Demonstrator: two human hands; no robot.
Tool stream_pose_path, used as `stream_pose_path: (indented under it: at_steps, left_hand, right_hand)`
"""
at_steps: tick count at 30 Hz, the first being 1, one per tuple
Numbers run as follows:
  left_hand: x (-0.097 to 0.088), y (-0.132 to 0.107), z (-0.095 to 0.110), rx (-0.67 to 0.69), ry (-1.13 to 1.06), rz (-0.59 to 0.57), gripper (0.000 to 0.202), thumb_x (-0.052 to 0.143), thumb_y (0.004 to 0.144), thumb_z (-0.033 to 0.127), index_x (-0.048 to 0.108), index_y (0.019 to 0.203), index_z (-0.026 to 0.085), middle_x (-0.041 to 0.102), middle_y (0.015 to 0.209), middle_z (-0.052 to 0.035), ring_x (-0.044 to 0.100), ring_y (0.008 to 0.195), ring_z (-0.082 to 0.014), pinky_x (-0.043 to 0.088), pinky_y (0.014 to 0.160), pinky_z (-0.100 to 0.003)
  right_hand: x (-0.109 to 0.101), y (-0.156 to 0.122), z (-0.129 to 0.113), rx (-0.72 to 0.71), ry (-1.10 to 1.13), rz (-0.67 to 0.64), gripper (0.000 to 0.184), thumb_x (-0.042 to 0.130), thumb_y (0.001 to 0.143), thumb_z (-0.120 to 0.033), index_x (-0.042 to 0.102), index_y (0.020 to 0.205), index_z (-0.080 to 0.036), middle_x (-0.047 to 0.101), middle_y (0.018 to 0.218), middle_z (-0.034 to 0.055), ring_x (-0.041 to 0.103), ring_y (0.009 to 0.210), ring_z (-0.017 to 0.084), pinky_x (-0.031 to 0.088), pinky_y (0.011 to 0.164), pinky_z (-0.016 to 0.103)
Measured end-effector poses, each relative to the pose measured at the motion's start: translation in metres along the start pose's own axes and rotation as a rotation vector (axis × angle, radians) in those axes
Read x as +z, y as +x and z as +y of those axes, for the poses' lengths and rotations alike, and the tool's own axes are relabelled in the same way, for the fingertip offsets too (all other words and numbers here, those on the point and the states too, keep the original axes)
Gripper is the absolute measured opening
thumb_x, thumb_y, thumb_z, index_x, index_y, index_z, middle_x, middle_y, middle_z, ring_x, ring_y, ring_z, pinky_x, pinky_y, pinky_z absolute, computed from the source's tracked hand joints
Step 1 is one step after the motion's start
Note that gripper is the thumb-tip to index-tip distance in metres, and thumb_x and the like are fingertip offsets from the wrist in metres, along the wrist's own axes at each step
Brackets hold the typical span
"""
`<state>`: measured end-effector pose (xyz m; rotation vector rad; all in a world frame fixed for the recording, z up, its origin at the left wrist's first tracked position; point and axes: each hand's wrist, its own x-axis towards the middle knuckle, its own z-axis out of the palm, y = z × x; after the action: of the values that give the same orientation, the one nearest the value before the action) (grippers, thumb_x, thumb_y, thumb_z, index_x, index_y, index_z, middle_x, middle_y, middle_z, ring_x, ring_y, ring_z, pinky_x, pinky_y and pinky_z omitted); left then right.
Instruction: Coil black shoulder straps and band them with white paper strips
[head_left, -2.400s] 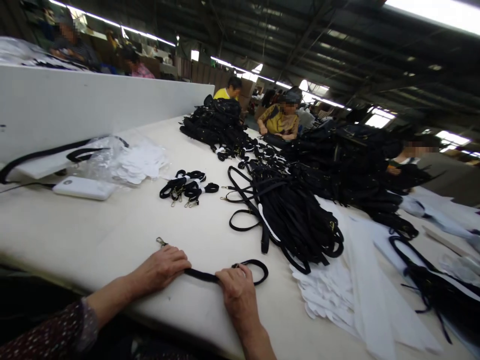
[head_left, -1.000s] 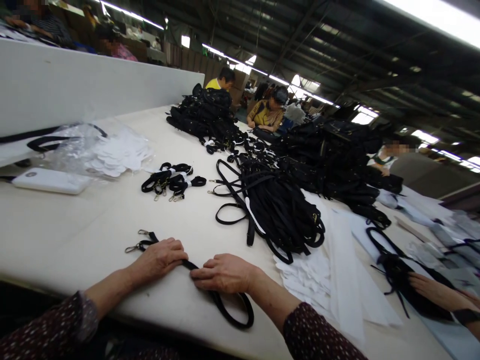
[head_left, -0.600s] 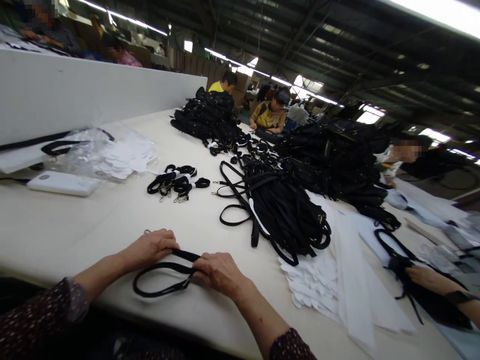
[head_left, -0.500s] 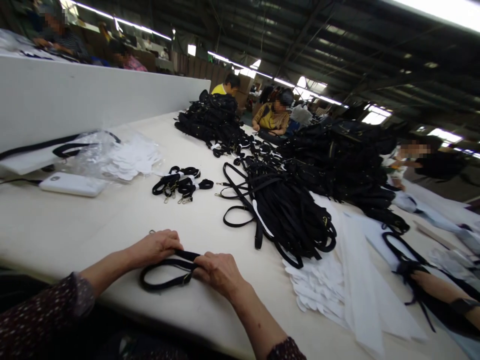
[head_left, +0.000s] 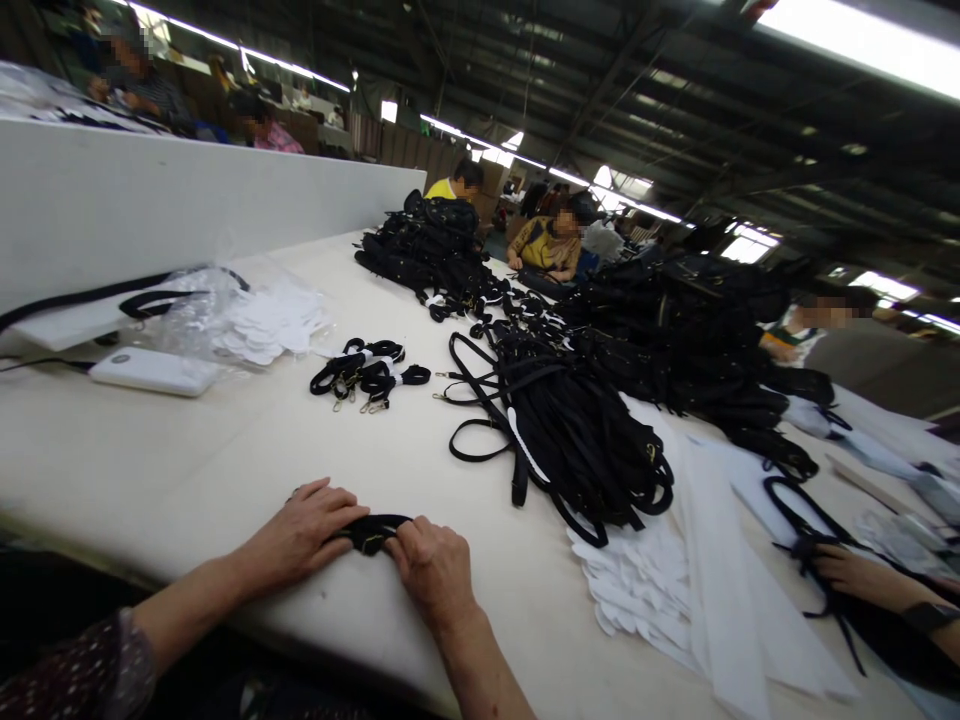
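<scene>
A black strap point(head_left: 373, 531), folded into a short bundle, lies on the cream table point(head_left: 187, 470) near its front edge. My left hand point(head_left: 307, 530) presses down on the bundle's left end with curled fingers. My right hand point(head_left: 435, 572) grips its right end, fingers closed over it. Most of the strap is hidden under both hands. Beyond them lie a few finished folded straps with metal clips point(head_left: 367, 372) and a big loose heap of black straps point(head_left: 577, 430).
A white power bank point(head_left: 154, 371) and a clear bag of white paper pieces point(head_left: 247, 320) lie at the left. White paper shapes point(head_left: 660, 580) spread at the right. Another person's hand point(head_left: 855, 572) holds straps at far right. Other people sit along the table's far side.
The long strap, stretched between my hands at first, was looped back on itself and is now gathered into a short bundle. My hands have come close together.
</scene>
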<state>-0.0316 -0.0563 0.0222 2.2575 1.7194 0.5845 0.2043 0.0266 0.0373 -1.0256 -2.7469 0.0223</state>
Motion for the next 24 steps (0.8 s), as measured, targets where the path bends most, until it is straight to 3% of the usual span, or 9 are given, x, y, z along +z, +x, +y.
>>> stream_pose_path:
  at_steps: [2,4,8,10,15,20,22,24]
  left_hand:
    - [0.011,-0.001,-0.002,-0.026,-0.012,0.061,0.031,0.049,0.100,0.032,0.058,0.131,0.035,0.065,0.117,-0.0031,0.059,0.111,-0.0220,0.030,0.110,-0.047]
    - [0.018,-0.001,-0.004,-0.036,-0.019,0.099,0.029,0.048,0.102,0.032,0.059,0.129,0.036,0.066,0.113,-0.0024,0.059,0.109,-0.0215,0.031,0.110,-0.048]
    - [0.022,-0.002,-0.005,-0.019,-0.002,0.138,0.031,0.048,0.102,0.031,0.057,0.131,0.037,0.066,0.113,-0.0028,0.059,0.108,-0.0212,0.031,0.109,-0.048]
    - [0.023,-0.002,-0.002,-0.010,0.010,0.155,0.033,0.047,0.102,0.029,0.056,0.133,0.035,0.066,0.112,-0.0033,0.060,0.108,-0.0212,0.031,0.110,-0.048]
    - [0.013,-0.004,-0.003,-0.030,-0.107,0.154,0.036,0.052,0.098,0.027,0.057,0.132,0.032,0.067,0.116,-0.0043,0.060,0.112,-0.0227,0.038,0.109,-0.046]
    - [-0.026,-0.015,-0.033,-0.332,-0.462,0.271,0.046,0.041,0.101,0.041,0.046,0.143,0.026,0.064,0.132,-0.0066,0.060,0.121,-0.0227,0.051,0.101,-0.035]
    - [-0.037,-0.019,-0.041,-0.344,-0.432,0.291,0.044,0.037,0.102,0.043,0.051,0.140,0.025,0.062,0.135,-0.0061,0.058,0.125,-0.0233,0.048,0.106,-0.037]
    - [-0.038,-0.020,-0.041,-0.268,-0.327,0.243,0.044,0.042,0.100,0.044,0.053,0.139,0.026,0.059,0.140,-0.0060,0.054,0.129,-0.0245,0.044,0.111,-0.040]
  right_hand:
    - [-0.003,-0.005,0.000,-0.033,0.017,0.026,0.011,0.064,0.092,-0.031,0.063,0.085,-0.023,0.069,0.083,0.0017,0.062,0.072,0.017,0.038,0.062,0.029]
    - [-0.008,-0.007,-0.002,-0.073,0.052,0.059,0.008,0.063,0.092,-0.029,0.064,0.099,-0.024,0.071,0.101,0.0037,0.063,0.081,0.019,0.042,0.070,0.032]
    - [-0.010,0.000,-0.011,-0.130,0.149,0.126,0.050,0.068,0.089,-0.037,0.051,0.134,-0.025,0.053,0.144,0.0093,0.053,0.119,0.028,0.040,0.101,0.045]
    - [-0.002,0.007,-0.017,-0.136,0.207,0.117,0.054,0.071,0.086,-0.038,0.051,0.134,-0.025,0.056,0.141,0.0092,0.050,0.123,0.028,0.036,0.106,0.046]
    - [0.024,0.017,-0.028,-0.041,0.310,0.080,0.026,0.065,0.092,-0.030,0.060,0.117,-0.029,0.071,0.104,0.0016,0.060,0.099,0.021,0.041,0.093,0.039]
    - [0.027,0.018,-0.030,-0.017,0.323,0.098,0.021,0.067,0.091,-0.029,0.063,0.112,-0.030,0.071,0.101,0.0005,0.061,0.098,0.021,0.040,0.090,0.038]
    - [0.026,0.018,-0.030,-0.023,0.311,0.102,0.021,0.066,0.092,-0.030,0.063,0.112,-0.030,0.071,0.101,0.0014,0.061,0.097,0.021,0.040,0.089,0.038]
    - [0.025,0.019,-0.030,-0.025,0.308,0.112,0.021,0.065,0.092,-0.030,0.063,0.113,-0.029,0.071,0.101,0.0020,0.061,0.097,0.021,0.039,0.089,0.038]
